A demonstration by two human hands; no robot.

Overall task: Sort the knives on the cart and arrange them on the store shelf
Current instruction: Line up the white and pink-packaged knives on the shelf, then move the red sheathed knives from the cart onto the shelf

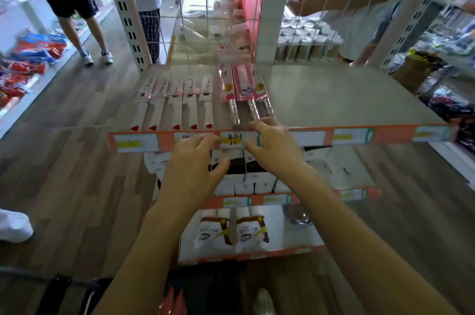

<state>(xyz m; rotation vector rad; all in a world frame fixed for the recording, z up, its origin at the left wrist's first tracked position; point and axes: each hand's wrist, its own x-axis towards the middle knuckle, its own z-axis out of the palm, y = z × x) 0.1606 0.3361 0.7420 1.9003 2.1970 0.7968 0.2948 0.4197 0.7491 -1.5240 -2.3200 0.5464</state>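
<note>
The left hand (191,160) and right hand (276,151) hovered at the price rail (354,136) of the shelf (334,99), fingers loosely spread, gripping nothing. Pink-packed knives (243,86) lay by the right fingertips, beside five white-packed knives (177,104).

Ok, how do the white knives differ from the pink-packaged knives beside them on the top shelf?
The white knives number five; the pink-packaged knives number three. The white knives have opaque white handles with red marks at the ends; the pink-packaged knives have clear-looking handles. Both rows lie side by side, handles toward the front edge of the top shelf.
</note>
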